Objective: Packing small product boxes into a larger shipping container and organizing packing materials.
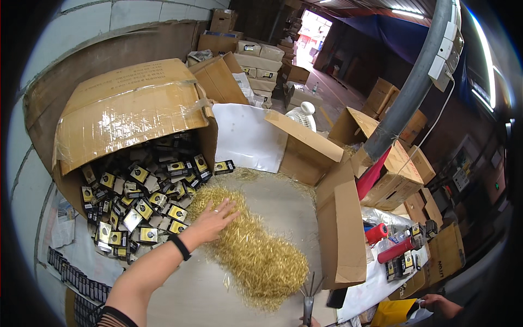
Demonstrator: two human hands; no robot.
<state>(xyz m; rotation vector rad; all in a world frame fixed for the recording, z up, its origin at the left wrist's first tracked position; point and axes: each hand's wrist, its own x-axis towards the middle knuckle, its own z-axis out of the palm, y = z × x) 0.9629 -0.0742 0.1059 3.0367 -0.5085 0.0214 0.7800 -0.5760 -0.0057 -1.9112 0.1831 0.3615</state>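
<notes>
My left hand point(216, 220), a black band on its wrist, lies with fingers spread on a long heap of thin, shiny gold pieces point(261, 261), too fine for me to name. The heap runs across a grey tabletop point(289, 204). At the lower edge, only a bit of my right hand point(313, 322) shows, closed on a small hand fork point(308, 305). The fork's thin prongs point up beside the near right end of the heap. Left of my left hand, many small black-and-yellow boxes point(144, 210) spill from a large tipped carton point(131, 103).
Cardboard flaps point(340, 229) and a white sheet point(248, 136) wall the table's right and back. To the right are red rolls point(395, 249), a dark phone-like object point(337, 297) and a grey pole point(406, 87). Another person's hand point(441, 305) is by a yellow bag point(395, 313).
</notes>
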